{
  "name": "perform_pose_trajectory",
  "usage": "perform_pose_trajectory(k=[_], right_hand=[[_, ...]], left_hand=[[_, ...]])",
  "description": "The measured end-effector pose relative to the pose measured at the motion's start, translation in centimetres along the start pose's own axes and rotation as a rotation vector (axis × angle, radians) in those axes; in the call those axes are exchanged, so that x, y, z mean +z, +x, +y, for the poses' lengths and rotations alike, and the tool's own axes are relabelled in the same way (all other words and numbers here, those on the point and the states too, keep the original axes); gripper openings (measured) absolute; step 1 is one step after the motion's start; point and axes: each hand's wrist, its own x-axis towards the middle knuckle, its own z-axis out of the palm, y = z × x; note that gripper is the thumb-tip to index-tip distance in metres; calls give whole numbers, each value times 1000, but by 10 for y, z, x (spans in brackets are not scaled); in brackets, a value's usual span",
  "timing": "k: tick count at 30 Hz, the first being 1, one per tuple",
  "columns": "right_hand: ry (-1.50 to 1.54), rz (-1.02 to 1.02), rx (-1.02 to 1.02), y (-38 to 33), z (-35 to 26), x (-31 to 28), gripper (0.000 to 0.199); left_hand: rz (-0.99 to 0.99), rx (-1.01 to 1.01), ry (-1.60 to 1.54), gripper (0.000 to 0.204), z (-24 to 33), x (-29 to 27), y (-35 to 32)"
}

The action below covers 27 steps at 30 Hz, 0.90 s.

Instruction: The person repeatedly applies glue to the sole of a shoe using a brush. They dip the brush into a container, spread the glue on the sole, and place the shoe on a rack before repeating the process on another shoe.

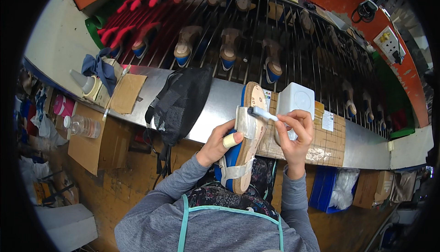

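Observation:
My left hand (213,145) grips a sandal (252,149) built on a blue shoe last, its tan underside turned up and pale straps folded over it. Pale yellow tape wraps my left thumb, which presses on the sandal's side. Between the fingertips of my right hand (297,138) is a small brush (265,113) with a white handle. Its dark bristle end is at the strap near the upper part of the sandal; whether it touches is hard to tell. Just beyond my right hand stands a white plastic container (298,97).
A conveyor of metal rods (206,45) carries several sandals on blue lasts, reddish-lit at left. Along its metal ledge (366,153) lie a black mesh bag (183,100) and taped cardboard (327,142). A cardboard box (87,144) and blue crate (322,188) stand below.

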Motion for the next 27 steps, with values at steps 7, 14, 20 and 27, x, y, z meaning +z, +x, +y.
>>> perform_pose_trajectory(k=[7,14,20,27], right_hand=[[-94,-122,-100,-8,3,-18,17],[301,-230,5,-13,4,-31,16],[122,10,93,-41,-3,-16,14],[201,-14,203,-68,-18,-15,13]], left_hand=[[-61,-129,-83,75,5,-5,3],[-124,-155,-158,79,5,0,15],[-34,-222,-295,86,4,8,16],[2,-217,-262,84,3,7,13]])
